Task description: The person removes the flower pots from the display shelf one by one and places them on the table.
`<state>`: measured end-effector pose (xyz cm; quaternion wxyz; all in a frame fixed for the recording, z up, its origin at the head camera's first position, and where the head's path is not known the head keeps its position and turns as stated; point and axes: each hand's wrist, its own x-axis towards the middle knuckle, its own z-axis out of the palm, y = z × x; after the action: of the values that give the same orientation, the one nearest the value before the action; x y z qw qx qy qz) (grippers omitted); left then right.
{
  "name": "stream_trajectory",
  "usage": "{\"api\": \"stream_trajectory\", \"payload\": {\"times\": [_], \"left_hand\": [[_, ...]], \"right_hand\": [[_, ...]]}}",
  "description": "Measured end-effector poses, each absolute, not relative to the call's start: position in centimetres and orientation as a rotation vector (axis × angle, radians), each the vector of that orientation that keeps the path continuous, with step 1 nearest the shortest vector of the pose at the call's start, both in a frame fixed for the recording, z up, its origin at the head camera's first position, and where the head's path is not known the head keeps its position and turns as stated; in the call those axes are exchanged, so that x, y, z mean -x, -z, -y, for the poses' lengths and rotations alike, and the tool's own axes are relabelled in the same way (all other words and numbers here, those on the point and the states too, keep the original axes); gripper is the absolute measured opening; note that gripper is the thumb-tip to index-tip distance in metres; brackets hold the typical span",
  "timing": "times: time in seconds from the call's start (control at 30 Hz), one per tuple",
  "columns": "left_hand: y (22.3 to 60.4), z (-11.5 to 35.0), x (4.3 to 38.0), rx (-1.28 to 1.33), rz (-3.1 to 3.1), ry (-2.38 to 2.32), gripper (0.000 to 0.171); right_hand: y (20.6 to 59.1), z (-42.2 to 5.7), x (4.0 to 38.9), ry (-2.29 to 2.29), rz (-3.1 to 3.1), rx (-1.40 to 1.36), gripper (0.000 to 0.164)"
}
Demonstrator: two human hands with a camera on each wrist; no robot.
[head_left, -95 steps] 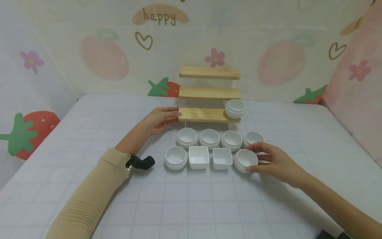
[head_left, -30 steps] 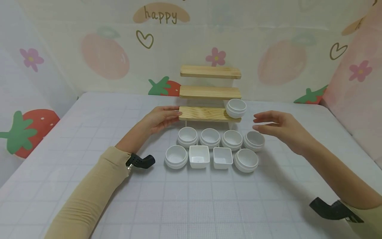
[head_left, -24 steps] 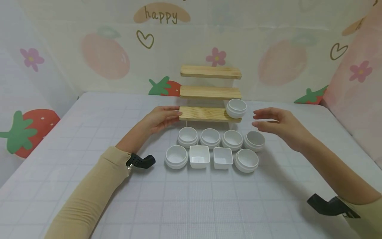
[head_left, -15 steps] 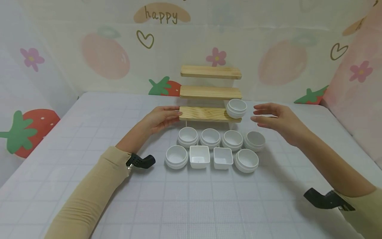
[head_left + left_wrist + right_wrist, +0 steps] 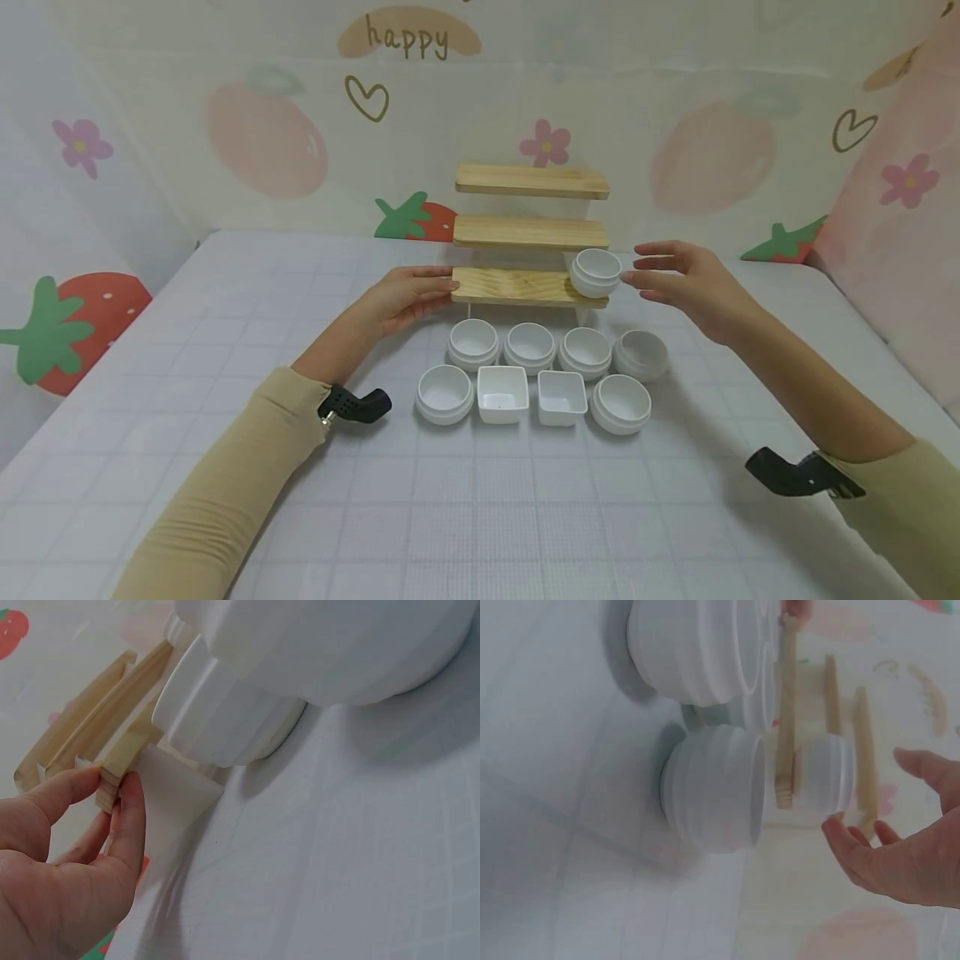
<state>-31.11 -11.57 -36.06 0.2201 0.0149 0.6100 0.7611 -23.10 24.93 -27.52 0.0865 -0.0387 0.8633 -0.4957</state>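
Observation:
In the head view, a three-tier stand with pale wooden boards is at the back of the table. My left hand point(image 5: 405, 300) pinches the left end of the lowest board point(image 5: 502, 285); the left wrist view has the thumb above and fingers point(image 5: 129, 832) below the board end. One round white pot point(image 5: 596, 275) sits on that board's right end. Close beside this pot, my right hand point(image 5: 693, 283) reaches in with fingers apart, fingertips right at its side. Nothing is between the right thumb and fingers point(image 5: 851, 851) in the right wrist view.
Two rows of white pots stand before the stand. The back row is round pots point(image 5: 531, 348); the front row has a round pot point(image 5: 445, 395) at each end and square pots point(image 5: 502, 395) between. A patterned backdrop point(image 5: 262, 133) rises behind the table.
My right hand has left the round pot at the front row's right end, risen, and moved left to the pot on the board. My left hand keeps its pinch on the board.

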Motion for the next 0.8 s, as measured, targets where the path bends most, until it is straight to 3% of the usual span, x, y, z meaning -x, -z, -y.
{"api": "stream_trajectory", "payload": {"times": [0.8], "left_hand": [[36.0,11.6,30.9,-0.040,-1.660,-2.134,0.055]], "right_hand": [[27.7,-23.1,26.3,1.565,-2.408,0.033,0.075]]}}
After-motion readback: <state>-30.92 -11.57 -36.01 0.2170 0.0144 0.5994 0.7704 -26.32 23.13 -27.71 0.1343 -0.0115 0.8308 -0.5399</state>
